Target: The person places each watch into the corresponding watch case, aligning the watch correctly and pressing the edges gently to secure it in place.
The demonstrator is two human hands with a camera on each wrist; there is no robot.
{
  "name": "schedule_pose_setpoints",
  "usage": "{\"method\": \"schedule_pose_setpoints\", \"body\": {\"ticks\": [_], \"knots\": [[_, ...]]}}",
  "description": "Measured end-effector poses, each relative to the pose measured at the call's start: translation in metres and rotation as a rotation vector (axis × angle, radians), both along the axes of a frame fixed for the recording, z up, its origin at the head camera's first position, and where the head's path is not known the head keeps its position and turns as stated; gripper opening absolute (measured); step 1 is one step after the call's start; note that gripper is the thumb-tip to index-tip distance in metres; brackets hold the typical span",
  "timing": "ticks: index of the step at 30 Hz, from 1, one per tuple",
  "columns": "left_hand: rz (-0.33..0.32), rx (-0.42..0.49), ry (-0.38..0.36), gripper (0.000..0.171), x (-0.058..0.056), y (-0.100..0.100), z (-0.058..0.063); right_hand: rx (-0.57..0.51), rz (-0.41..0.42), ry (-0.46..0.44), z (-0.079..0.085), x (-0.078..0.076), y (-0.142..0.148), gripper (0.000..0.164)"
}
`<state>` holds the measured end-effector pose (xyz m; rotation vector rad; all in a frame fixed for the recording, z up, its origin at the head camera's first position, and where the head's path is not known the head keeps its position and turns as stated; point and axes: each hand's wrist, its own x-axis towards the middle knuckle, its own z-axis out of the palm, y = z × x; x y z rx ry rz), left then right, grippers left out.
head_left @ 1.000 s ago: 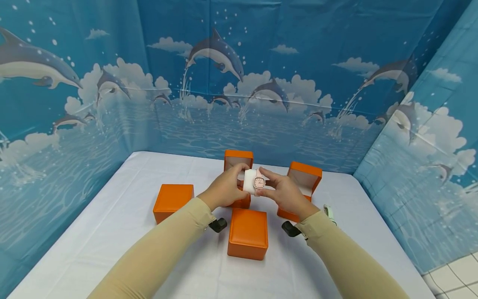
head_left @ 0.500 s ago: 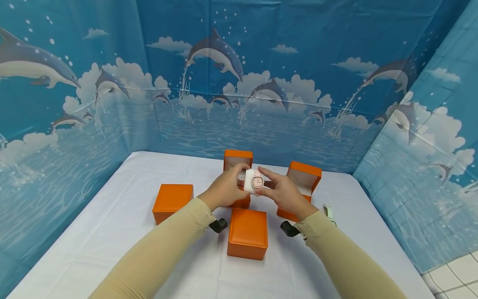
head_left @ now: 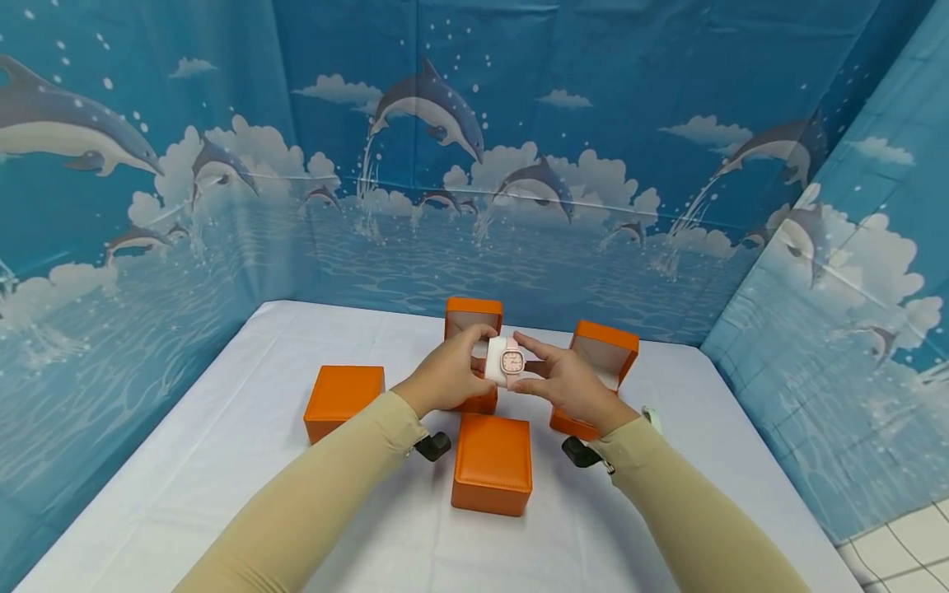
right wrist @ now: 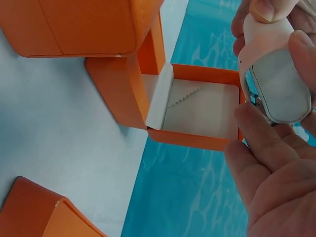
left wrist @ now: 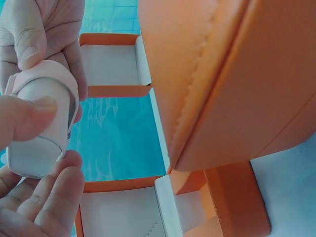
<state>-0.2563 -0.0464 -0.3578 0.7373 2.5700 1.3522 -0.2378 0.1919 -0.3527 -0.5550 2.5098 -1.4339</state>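
Observation:
Above the table, both hands hold a white watch cushion (head_left: 494, 362) with a pink wristwatch (head_left: 512, 361) strapped round it. The watch's square face is turned up toward the head camera. My left hand (head_left: 448, 372) grips the cushion's left end, its thumb (left wrist: 29, 118) pressed on the white end in the left wrist view. From the other side my right hand (head_left: 569, 384) pinches the watch and its strap (right wrist: 264, 49) between thumb and fingers. Just behind and below the hands stands an open orange watch box (head_left: 474, 316), partly hidden by the left hand.
A second open orange box (head_left: 604, 350) stands right of the hands. Two closed orange boxes stand on the white-clothed table, one at left (head_left: 344, 395) and one in front (head_left: 493, 453). A pale green watch (head_left: 652, 417) lies at right, mostly behind the sleeve.
The watch has shifted slightly leftward on the cushion, and more of its pink strap shows. The right fingers have moved a little; the right sleeve covers more of the green watch. Left hand stays put.

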Motion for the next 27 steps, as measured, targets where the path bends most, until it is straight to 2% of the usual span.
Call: {"method": "schedule_pose_setpoints", "body": {"ticks": [6, 21, 27], "knots": [[0.009, 0.02, -0.027, 0.075, 0.0013, 0.0013, -0.0002, 0.0, -0.004, 0.012, -0.0023, -0.0001, -0.0024, 0.086], [0.026, 0.015, -0.029, 0.075, 0.0021, 0.0015, -0.0002, 0.022, -0.006, 0.062, -0.0058, -0.0019, -0.0029, 0.085], [0.024, 0.022, -0.028, 0.074, 0.002, 0.0011, -0.0005, 0.021, -0.022, 0.055, -0.0056, -0.0024, -0.0034, 0.084]]}}
